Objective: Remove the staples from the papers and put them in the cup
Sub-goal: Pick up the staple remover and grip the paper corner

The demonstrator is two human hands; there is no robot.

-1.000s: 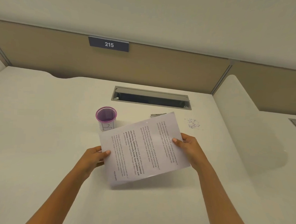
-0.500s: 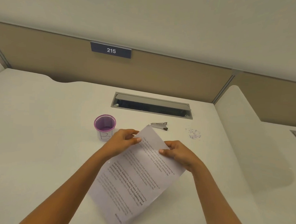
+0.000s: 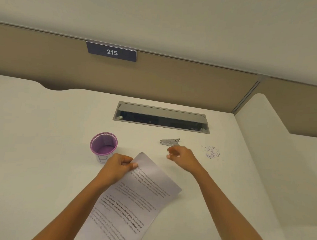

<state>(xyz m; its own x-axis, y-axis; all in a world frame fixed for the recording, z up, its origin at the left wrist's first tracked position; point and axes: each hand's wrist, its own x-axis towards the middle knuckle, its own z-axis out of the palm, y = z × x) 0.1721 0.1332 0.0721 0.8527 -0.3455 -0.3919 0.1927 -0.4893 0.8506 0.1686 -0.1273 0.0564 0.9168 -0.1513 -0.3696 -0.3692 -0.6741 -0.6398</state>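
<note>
Left hand (image 3: 114, 169) pinches papers (image 3: 138, 200) at far corner; right hand (image 3: 183, 156) loose-fingered, empty, just near of remover (image 3: 169, 141); risk: single pinch lets sheets twist, tearing corner.

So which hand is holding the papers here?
The left hand, pinching the papers at their top corner; the right hand holds nothing, near the staple remover.
</note>
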